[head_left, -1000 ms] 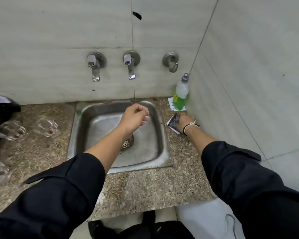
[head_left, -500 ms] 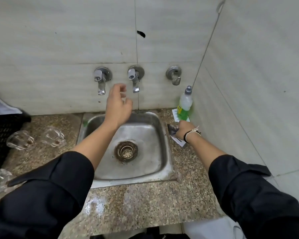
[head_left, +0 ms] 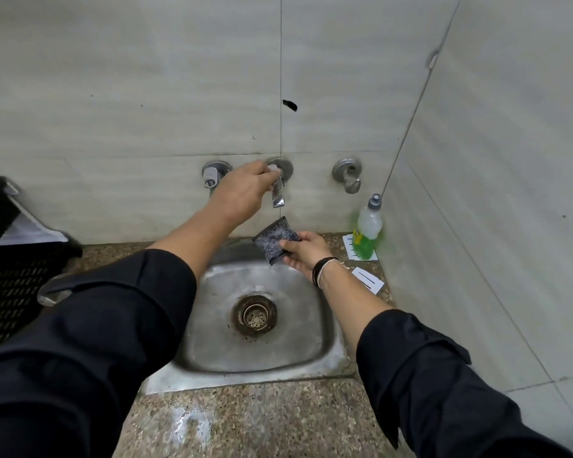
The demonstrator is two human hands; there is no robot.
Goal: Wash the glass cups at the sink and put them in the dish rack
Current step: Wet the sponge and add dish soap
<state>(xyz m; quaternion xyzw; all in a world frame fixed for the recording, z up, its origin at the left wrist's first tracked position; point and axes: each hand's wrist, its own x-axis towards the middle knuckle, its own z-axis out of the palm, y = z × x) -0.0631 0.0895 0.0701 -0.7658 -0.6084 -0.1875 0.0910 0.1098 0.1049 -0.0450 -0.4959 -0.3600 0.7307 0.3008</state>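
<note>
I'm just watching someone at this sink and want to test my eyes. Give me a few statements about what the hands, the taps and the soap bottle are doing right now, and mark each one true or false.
1. The left hand grips the middle tap. True.
2. The right hand holds a glass cup. False: it holds a dark scrub pad over the sink.
3. The soap bottle stands on the counter in the corner to the right of the sink. True.
4. The soap bottle holds red liquid. False: the liquid is green.
5. Three wall fittings sit above the sink. True.
6. The scrub pad lies on the drain. False: it is held up beneath the middle tap.
</note>
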